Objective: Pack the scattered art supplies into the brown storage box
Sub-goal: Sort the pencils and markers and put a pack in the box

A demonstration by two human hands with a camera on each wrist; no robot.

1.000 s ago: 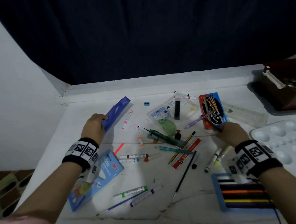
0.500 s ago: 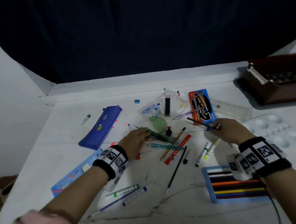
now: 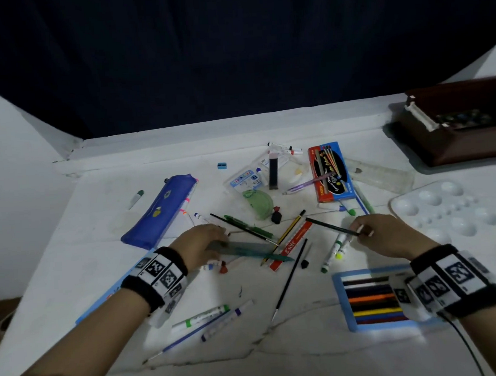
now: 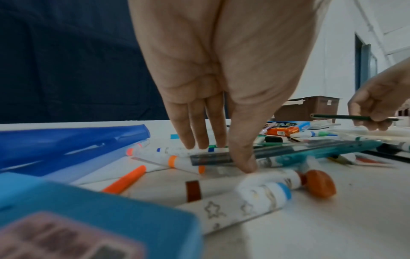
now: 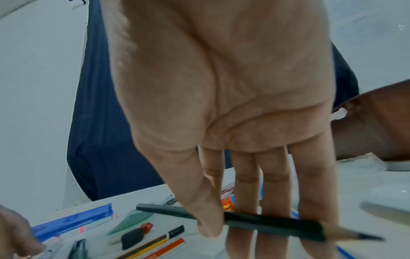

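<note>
Art supplies are lying scattered across the white bench: markers, pencils, brushes. We're pinching a dark green pencil with our right hand and a clear ruler with our left hand. The brown storage box is sitting far right.

Brown storage box far right, open (contents blurred), dark green pencil held aloft, markers scattered

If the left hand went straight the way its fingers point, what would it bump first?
Probably the thin black paintbrush lying just past the fingertips of the left hand, which pinches a ruler; the green pen is right behind. Depth is hard to judge.
</note>
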